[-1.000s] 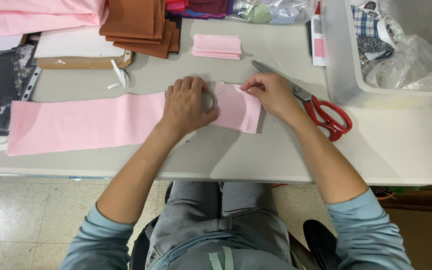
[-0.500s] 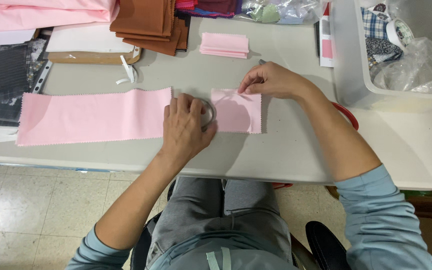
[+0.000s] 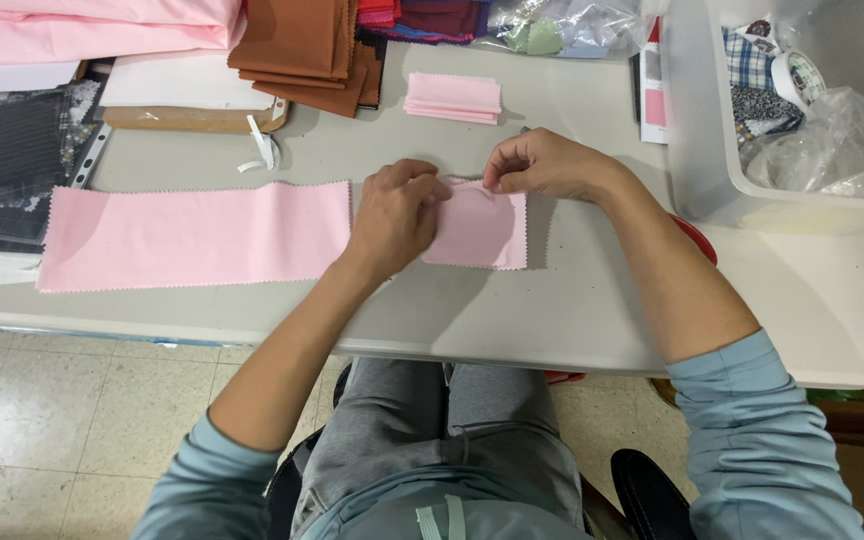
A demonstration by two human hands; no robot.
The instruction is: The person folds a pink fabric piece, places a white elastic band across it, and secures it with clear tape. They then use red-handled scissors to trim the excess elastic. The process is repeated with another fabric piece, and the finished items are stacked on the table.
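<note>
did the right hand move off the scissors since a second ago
Yes. The right hand has shifted left, away from the clear bin, off the scissors handles to pinch the top edge of the small pink fabric piece.
</note>
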